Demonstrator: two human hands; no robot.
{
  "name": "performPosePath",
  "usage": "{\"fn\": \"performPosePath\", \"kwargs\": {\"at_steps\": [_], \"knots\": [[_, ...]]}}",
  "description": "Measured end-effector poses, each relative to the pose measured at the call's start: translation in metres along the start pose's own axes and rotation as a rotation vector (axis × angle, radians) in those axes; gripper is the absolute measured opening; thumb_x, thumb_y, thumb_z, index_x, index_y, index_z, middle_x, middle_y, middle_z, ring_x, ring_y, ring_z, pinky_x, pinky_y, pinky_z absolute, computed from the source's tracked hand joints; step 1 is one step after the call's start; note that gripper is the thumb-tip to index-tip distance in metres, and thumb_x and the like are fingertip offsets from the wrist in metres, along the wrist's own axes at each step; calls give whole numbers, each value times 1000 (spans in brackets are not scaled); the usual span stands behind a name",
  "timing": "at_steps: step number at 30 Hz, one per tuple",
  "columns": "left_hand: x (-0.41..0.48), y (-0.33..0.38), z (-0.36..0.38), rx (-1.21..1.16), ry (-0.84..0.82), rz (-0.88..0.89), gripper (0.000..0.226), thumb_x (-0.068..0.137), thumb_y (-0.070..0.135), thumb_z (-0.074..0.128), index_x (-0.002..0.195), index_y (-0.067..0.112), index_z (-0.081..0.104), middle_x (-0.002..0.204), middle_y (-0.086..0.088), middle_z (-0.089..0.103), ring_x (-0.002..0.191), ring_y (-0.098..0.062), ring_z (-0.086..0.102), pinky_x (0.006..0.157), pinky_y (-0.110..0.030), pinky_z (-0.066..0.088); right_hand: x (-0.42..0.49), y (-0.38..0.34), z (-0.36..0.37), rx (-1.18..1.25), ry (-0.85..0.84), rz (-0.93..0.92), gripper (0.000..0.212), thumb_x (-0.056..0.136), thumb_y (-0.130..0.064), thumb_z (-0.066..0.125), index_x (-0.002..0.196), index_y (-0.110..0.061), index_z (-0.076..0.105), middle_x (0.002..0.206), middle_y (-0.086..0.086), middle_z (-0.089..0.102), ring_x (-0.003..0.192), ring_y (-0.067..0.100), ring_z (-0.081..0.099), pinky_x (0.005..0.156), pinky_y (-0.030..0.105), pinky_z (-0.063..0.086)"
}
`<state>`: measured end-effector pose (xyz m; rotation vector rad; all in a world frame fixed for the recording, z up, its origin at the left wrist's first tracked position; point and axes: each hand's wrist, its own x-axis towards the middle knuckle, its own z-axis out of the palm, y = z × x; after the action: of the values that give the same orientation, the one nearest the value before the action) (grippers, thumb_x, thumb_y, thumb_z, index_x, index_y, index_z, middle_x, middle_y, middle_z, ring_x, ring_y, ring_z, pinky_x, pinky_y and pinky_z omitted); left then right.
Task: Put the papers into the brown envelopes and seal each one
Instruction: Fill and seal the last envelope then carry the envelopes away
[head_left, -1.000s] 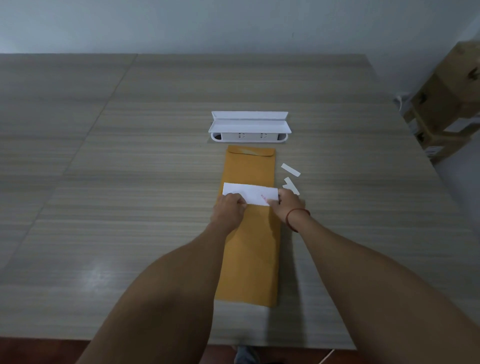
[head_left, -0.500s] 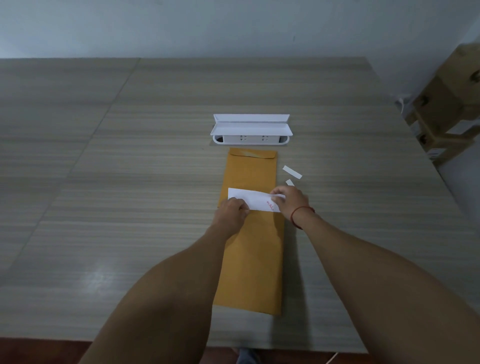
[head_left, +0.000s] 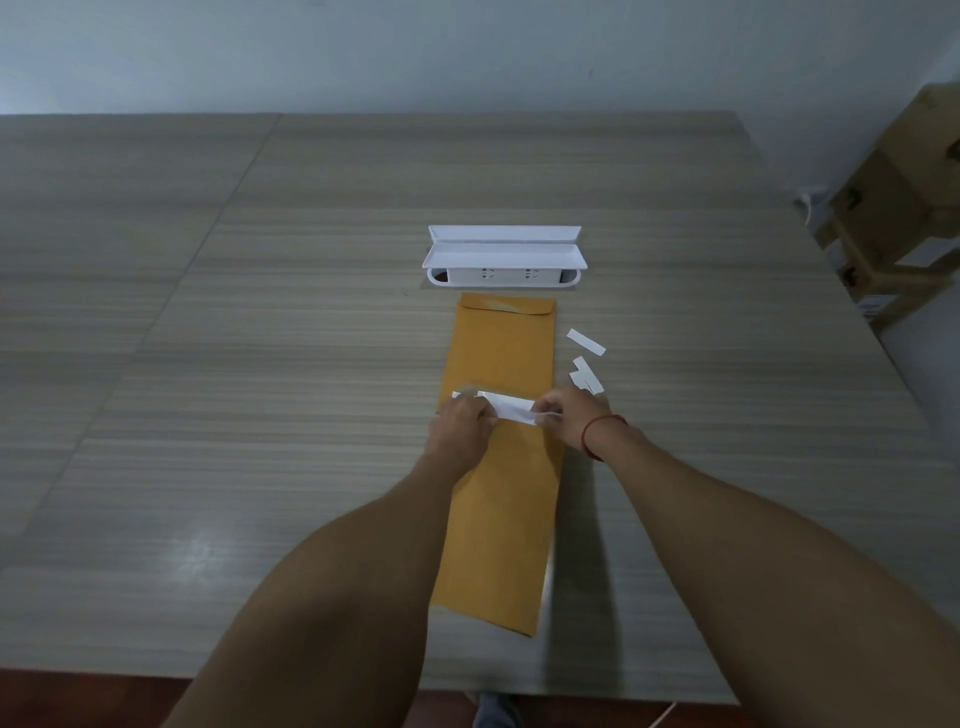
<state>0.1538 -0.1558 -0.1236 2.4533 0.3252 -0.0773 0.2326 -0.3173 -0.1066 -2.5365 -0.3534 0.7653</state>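
While the left hand and right hand pinch the white paper at the twelve-o'clock end of the brown envelope, an uneven push could buckle it against the mouth.

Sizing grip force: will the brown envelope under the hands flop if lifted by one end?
Probably floppy: the brown envelope is long, thin, lying flat on the table. Likely light, and apt to slide on that smooth, glossy top.

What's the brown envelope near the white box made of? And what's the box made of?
Envelope: looks like matte brown paper, thin, flat, with a folded flap. White box: probably smooth plastic, with crisp moulded edges and slots; hard to be sure.
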Motion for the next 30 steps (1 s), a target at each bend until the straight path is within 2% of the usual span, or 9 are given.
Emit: {"fn": "performPosePath", "kwargs": {"at_steps": [6, 8, 11, 14, 17, 22, 27, 30], "knots": [[-2, 3, 1, 66, -15, 16, 16, 91, 13, 54, 98, 7, 68, 127, -4, 52, 115, -27, 50, 97, -39, 42, -2, 3, -3, -45, -32, 12, 28, 99, -19, 46, 118, -28, 64, 127, 3, 60, 122, 29, 48, 106, 42, 40], [-4, 5, -1, 94, -14, 19, 18, 93, 16, 51, 102, 10, 65, 121, -5, 58, 114, -29, 50, 94, -40, 41, -4, 2, -3, -83, -28, 4, 31, 100, -17, 43, 119, -28, 64, 126, 2, 61, 121, 29, 49, 106, 40, 39], [-6, 12, -5, 206, 9, 14, 23, 97, 26, 45, 109, 18, 62, 114, -3, 63, 119, -25, 43, 95, -36, 32, -5, -1, -4, -169, -14, -11, 35, 100, -14, 38, 122, -29, 62, 120, 1, 64, 119, 27, 52, 105, 36, 35], [-5, 16, -8, 340, 33, 31, 26, 98, 32, 41, 113, 25, 60, 116, 0, 63, 124, -20, 38, 101, -36, 23, -5, -1, -3, -214, 33, -43, 33, 99, -23, 36, 114, -35, 63, 113, -1, 66, 115, 28, 51, 97, 34, 33], [-3, 17, -10, 390, 24, 32, 26, 99, 33, 41, 114, 26, 61, 115, 1, 63, 126, -19, 39, 106, -41, 19, -5, -2, -2, -250, 85, -80, 31, 97, -27, 37, 107, -37, 65, 111, -2, 65, 114, 27, 47, 96, 34, 34], [-5, 17, -6, 329, -11, 63, 19, 98, 27, 43, 106, 24, 60, 113, 5, 61, 115, -16, 50, 99, -38, 24, -17, -17, -7, -263, 32, -135, 35, 101, -20, 36, 121, -24, 64, 120, 3, 64, 115, 28, 50, 100, 32, 30], [-6, 18, -4, 272, -55, 39, 19, 99, 23, 40, 105, 18, 58, 109, 0, 65, 108, -22, 56, 91, -35, 31, -16, -9, 0, -221, -50, -103, 36, 100, -21, 33, 119, -34, 61, 124, -2, 64, 119, 29, 43, 100, 34, 33], [-9, 20, -1, 301, -98, 19, 20, 100, 25, 38, 108, 18, 55, 110, -2, 66, 109, -23, 56, 95, -37, 31, -16, -10, -4, -245, -89, -96, 27, 98, -35, 41, 112, -33, 64, 117, -1, 66, 117, 27, 47, 99, 34, 31]]}}
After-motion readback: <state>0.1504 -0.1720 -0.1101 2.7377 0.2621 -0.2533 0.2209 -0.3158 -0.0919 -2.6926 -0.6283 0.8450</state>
